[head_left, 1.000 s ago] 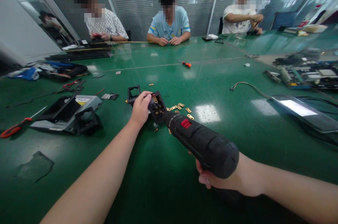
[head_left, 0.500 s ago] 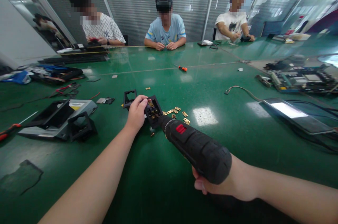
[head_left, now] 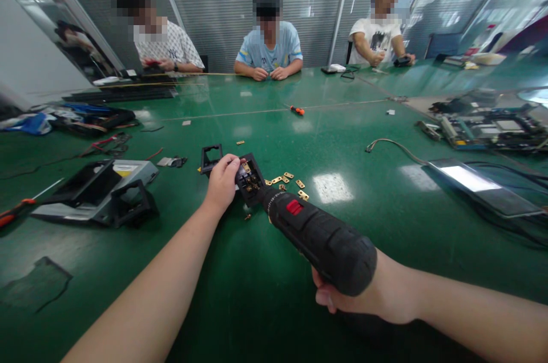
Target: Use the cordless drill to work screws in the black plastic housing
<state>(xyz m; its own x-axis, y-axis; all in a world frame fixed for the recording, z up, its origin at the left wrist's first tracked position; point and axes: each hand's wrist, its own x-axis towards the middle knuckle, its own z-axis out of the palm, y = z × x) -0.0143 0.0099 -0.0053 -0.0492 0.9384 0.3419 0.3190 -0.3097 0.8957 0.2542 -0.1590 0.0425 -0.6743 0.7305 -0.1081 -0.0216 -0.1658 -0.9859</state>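
My left hand [head_left: 223,179] grips a small black housing [head_left: 252,164] by its left side, thumb on the rim. Brass-coloured metal parts show inside it. In my right hand [head_left: 349,297] is a black cordless drill [head_left: 321,234] with a red switch on top, its handle mostly hidden under the body. The drill's front end points into the housing; the bit's tip is hard to make out. Several small brass plates [head_left: 300,184] lie on the table to the right of the housing. A black square frame [head_left: 211,156] sits just behind my left hand.
On the green table [head_left: 274,306], a grey metal casing [head_left: 98,192] and an orange-handled screwdriver [head_left: 19,212] lie left. A flat device with a lit screen [head_left: 475,180] and circuit boards [head_left: 492,126] are right. Another screwdriver [head_left: 297,111] lies farther back. Three people sit across the table.
Hardly anything differs. My left hand still holds the housing and my right hand the drill, with the view shifted very slightly. A brass piece inside the housing shows more clearly.
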